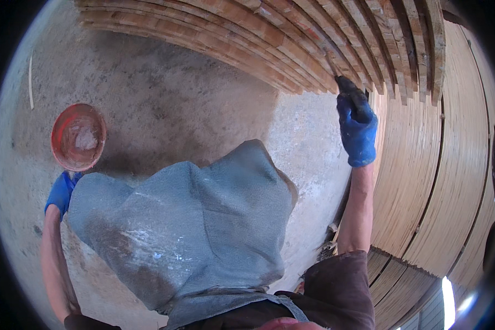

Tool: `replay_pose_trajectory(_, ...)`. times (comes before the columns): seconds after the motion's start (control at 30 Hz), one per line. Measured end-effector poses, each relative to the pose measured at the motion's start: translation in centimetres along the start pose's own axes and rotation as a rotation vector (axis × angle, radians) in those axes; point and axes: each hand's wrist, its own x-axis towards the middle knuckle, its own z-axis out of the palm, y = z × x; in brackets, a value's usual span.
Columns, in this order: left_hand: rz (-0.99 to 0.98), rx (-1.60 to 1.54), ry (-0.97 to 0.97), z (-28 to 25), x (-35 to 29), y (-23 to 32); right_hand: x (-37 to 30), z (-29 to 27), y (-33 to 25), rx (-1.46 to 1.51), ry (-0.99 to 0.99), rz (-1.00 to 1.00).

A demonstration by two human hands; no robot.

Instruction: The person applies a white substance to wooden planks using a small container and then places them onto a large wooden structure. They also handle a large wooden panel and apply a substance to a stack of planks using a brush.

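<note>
My left hand (61,192), in a blue glove, grips the near rim of a red bowl-like bucket (58,135). A pale, pasty lump (86,139) lies inside it. At the upper right, my right hand (358,124) wears a blue glove with dark finger parts. Its fingers are closed around a slim, dark-handled tool (345,83), whose thin tip reaches the end of a stack of wooden boards (247,33). The fingers partly hide the tool, so its exact kind is unclear.
A grey, stained apron (203,220) hangs across my front. Close-set stacks of pale wooden sheets (410,181) stand along the right side. Below lies a stained concrete floor (165,88), with a thin pale strip (31,82) at far left.
</note>
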Motion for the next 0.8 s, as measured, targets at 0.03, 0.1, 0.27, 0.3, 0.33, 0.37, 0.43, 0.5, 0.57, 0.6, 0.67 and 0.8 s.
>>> replay_pose_trajectory(0.03,0.018,0.015,0.020,0.3,0.1,-0.5,0.3,-0.3,0.4,-0.023,0.022,0.021)
replay_pose_trajectory(0.1,0.014,-0.001,0.053,1.1,1.2,-1.1,0.8,-0.4,0.5,-0.008,0.054,0.049)
replay_pose_trajectory(0.27,0.068,-0.201,0.006,2.0,2.2,-2.8,2.0,4.0,0.3,-0.097,0.091,-0.172)
replay_pose_trajectory(0.3,0.051,-0.118,-0.011,1.2,1.5,-1.2,1.7,4.0,-1.4,-0.010,0.056,-0.086)
replay_pose_trajectory(0.33,0.034,-0.035,-0.028,0.8,1.2,-0.3,0.9,3.6,-2.7,0.077,0.021,0.000)
replay_pose_trajectory(0.37,0.025,-0.017,-0.002,0.9,1.0,-1.1,0.2,3.2,-2.9,0.067,0.006,-0.015)
replay_pose_trajectory(0.43,0.020,0.014,0.045,1.6,1.8,-3.0,-0.9,2.2,-1.7,0.032,-0.020,-0.046)
replay_pose_trajectory(0.5,0.004,-0.113,0.025,2.0,1.7,-3.6,-1.3,1.1,-0.3,0.066,0.057,0.001)
replay_pose_trajectory(0.57,0.030,-0.174,0.015,2.3,2.3,-3.2,-1.7,-0.1,1.9,0.047,0.099,0.118)
replay_pose_trajectory(0.6,0.045,-0.176,0.027,2.3,2.1,-2.8,-1.8,0.0,4.0,0.018,0.103,0.153)
replay_pose_trajectory(0.67,0.061,-0.153,0.045,2.2,1.9,-3.0,-1.1,1.2,5.3,0.003,0.123,0.125)
replay_pose_trajectory(0.8,0.057,-0.104,0.008,1.5,1.7,-2.8,0.7,3.5,1.5,0.171,0.059,0.206)
